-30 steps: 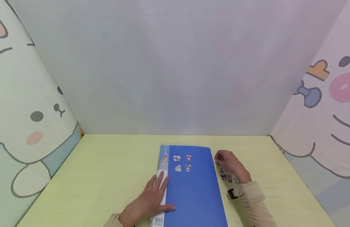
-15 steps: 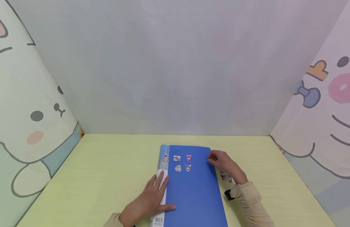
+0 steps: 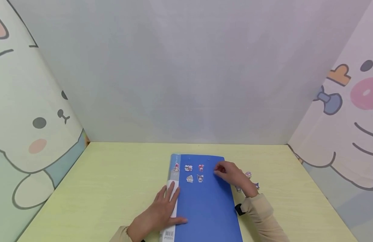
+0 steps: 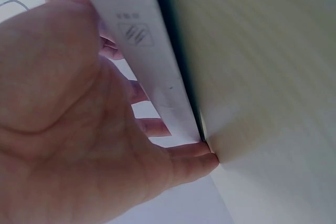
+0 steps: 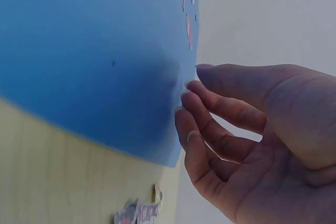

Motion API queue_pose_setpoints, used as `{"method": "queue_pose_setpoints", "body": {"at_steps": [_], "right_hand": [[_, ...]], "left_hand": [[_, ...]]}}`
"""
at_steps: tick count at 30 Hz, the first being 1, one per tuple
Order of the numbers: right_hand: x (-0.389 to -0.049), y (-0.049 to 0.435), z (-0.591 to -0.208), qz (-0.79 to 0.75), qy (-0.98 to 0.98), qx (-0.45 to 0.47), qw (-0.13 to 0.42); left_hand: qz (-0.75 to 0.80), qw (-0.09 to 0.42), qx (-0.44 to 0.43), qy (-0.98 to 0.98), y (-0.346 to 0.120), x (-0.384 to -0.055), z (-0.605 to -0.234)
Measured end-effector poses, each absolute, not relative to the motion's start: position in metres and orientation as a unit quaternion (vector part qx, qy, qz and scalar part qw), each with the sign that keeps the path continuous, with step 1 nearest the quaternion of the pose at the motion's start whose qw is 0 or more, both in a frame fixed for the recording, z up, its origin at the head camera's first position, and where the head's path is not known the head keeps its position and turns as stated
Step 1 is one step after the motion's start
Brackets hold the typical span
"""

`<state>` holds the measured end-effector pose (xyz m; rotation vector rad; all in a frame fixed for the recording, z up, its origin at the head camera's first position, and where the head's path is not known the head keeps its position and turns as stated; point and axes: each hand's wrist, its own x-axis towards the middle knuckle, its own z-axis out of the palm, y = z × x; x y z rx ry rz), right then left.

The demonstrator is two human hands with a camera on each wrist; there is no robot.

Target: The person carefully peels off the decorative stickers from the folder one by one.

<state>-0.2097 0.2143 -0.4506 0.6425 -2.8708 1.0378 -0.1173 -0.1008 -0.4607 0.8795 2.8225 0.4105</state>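
A blue folder point(image 3: 204, 205) with a pale spine lies on the table. Several small cartoon stickers, among them one with dark pointed ears point(image 3: 200, 178) and a pink one point(image 3: 201, 168), are set out on its upper left part. My left hand point(image 3: 162, 208) rests spread over the spine, thumb on the blue cover. Over the upper right edge is my right hand point(image 3: 230, 171), its thumb and bent forefinger point(image 5: 226, 109) close together near the cover. I cannot tell whether a sticker is between those fingertips. Loose stickers point(image 5: 140, 212) lie on the table beside the folder, partly hidden by the right wrist.
The light yellow table point(image 3: 108, 181) reaches back to a plain grey-white wall point(image 3: 186, 74). Side panels with cartoon animals point(image 3: 41, 134) close it in. The right wrist wears a dark band point(image 3: 239, 209).
My right hand has moved left from the loose stickers to over the folder's upper right part, and more of those stickers show behind the wrist. The left hand and folder have stayed still.
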Motion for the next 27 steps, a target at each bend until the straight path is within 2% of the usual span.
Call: {"method": "queue_pose_setpoints", "body": {"at_steps": [13, 27], "right_hand": [[-0.207, 0.198, -0.452, 0.338, -0.914, 0.226, -0.006], [-0.206, 0.190, -0.457, 0.325, -0.898, 0.295, 0.008]], "left_hand": [[0.131, 0.082, 0.289, 0.945, -0.100, -0.118, -0.459], [0.122, 0.079, 0.290, 0.946, -0.100, -0.118, -0.460]]}}
